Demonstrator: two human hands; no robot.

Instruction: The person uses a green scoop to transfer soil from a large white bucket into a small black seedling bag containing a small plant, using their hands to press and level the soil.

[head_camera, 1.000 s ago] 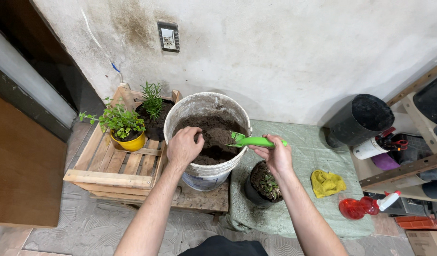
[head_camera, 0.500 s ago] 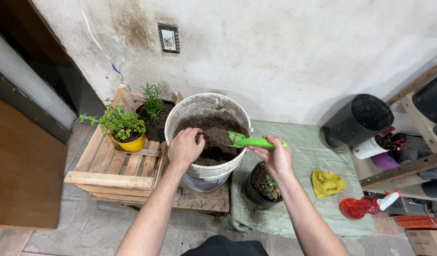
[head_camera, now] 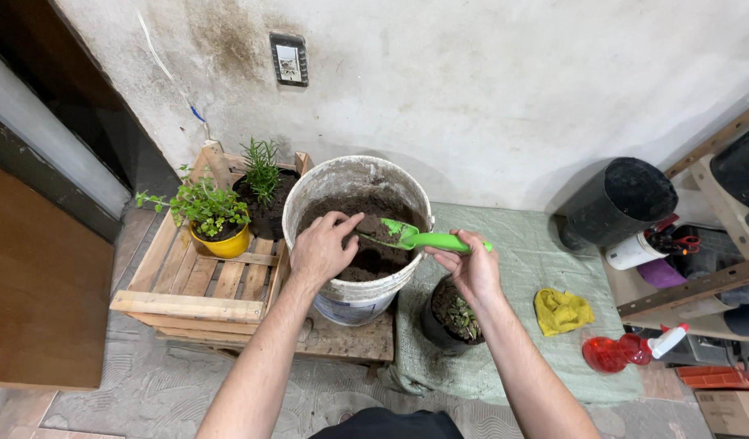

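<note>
right hand [head_camera: 470, 268] gripping green trowel [head_camera: 419, 238], left fingers [head_camera: 342, 223] seemingly touching soil [head_camera: 373, 258]

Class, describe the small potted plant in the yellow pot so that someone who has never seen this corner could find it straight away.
Start at the big white bucket of soil in the middle, then look to its left at the slatted wooden crate. Two plants stand in the crate's far end: the yellow pot is the nearer one, holding a leafy, spreading green herb. Its neighbour sits in a dark pot and has thin, upright, needle-like sprigs.
</note>
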